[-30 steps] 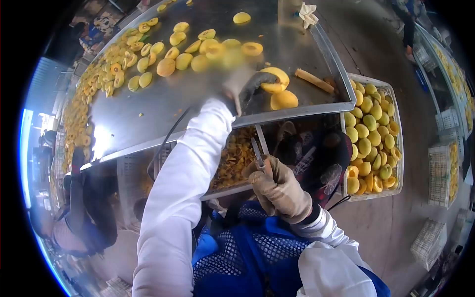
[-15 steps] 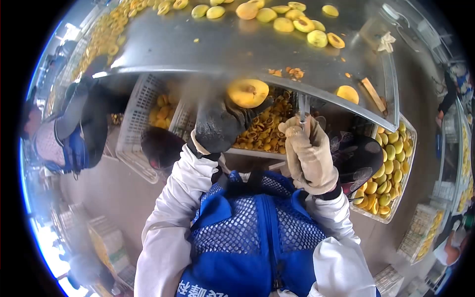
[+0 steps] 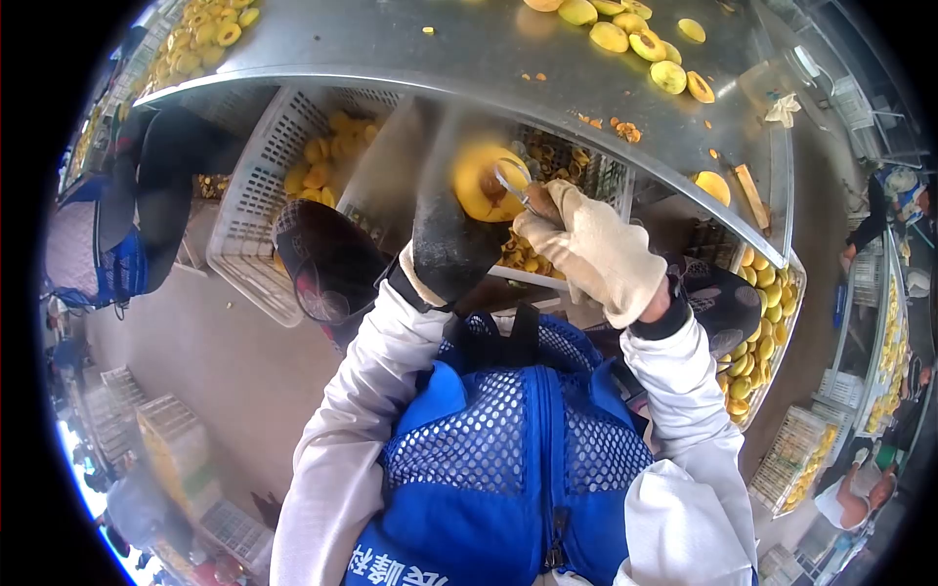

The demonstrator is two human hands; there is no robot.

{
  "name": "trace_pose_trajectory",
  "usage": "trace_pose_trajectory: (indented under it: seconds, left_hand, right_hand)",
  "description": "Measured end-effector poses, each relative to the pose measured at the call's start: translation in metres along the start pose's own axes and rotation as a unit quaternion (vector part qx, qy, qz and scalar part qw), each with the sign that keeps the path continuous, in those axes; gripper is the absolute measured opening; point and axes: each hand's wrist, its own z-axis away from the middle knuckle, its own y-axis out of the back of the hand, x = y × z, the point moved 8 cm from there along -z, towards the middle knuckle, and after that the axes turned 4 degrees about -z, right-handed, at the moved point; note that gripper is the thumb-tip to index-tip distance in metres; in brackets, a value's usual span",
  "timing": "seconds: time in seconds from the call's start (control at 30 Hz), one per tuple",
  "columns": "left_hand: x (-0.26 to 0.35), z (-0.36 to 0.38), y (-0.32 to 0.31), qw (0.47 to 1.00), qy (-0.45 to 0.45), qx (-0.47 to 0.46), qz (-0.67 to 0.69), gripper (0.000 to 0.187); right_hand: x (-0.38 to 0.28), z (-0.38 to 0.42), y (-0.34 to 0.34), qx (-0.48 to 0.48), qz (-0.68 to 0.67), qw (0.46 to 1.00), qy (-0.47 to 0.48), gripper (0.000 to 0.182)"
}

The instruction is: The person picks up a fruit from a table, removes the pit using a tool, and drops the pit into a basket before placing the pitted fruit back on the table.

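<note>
My left hand (image 3: 454,244), in a dark glove, grips a halved yellow peach (image 3: 471,184) with its cut face up and its brownish centre showing. My right hand (image 3: 596,249), in a cream glove, is closed round the handle of a pitting knife (image 3: 511,180) with a curved metal blade. The blade touches the peach's centre. Beneath both hands stands a crate holding brown pits and scraps (image 3: 532,256), partly hidden by the gloves.
A metal table (image 3: 391,103) carries several peach halves (image 3: 645,44), scraps and a wooden stick (image 3: 751,195) near its edge. Left stands a white crate (image 3: 239,210) with peach pieces; right, a crate of yellow-green halves (image 3: 757,337). Another person (image 3: 127,215) sits at far left.
My right hand has moved left and up, bringing the knife from beside the peach onto its centre. The peach has tilted and shifted slightly, and my view has turned a little.
</note>
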Motion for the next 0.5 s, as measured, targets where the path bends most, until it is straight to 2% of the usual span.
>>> trace_pose_trajectory:
  seconds: [0.13,0.23,0.4,0.5]
  left_hand:
    - [-0.016,0.007,0.004,1.0,0.022,0.017,0.002,0.065]
    - [-0.021,0.005,0.006,0.998,0.023,-0.003,-0.052,0.059]
    - [-0.002,0.003,0.01,0.976,-0.071,-0.001,-0.206,0.042]
    - [-0.003,-0.002,0.006,0.989,-0.032,-0.032,-0.141,0.038]
  right_hand:
    - [0.002,-0.008,-0.011,-0.008,0.044,0.999,0.013,0.041]
    - [0.002,-0.012,-0.015,-0.023,0.067,0.998,-0.002,0.042]
    - [0.009,-0.011,-0.022,-0.063,0.06,0.994,-0.06,0.048]
    - [0.005,-0.008,-0.022,-0.098,-0.003,0.994,-0.052,0.053]
